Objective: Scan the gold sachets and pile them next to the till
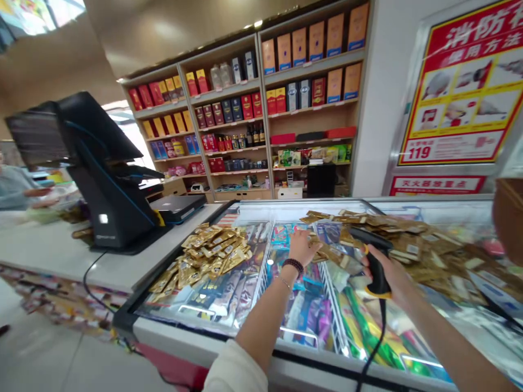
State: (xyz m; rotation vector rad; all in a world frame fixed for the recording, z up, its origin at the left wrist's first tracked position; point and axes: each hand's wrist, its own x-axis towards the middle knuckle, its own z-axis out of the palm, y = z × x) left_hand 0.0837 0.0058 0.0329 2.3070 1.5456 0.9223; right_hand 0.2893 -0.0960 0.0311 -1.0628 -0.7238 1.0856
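My right hand (386, 272) grips a black and yellow handheld barcode scanner (378, 269), whose coiled black cable (378, 337) hangs down past the freezer's front edge. My left hand (302, 247) rests with its fingers apart on the edge of a heap of small gold sachets (408, 242), close to a clear packet (327, 232). That heap is spread across the glass-topped chest freezer (286, 348). A second pile of gold sachets (203, 256) lies further left. Wire baskets of wrapped frozen goods show beneath the glass.
A black checkout terminal (102, 174) and a dark flat device (177, 207) stand on the white counter (69, 256) left of the freezer. A person (20, 188) is at the far left. Wooden shelves of boxed goods (245, 109) line the back wall, and a red-and-yellow poster (461, 87) hangs at right.
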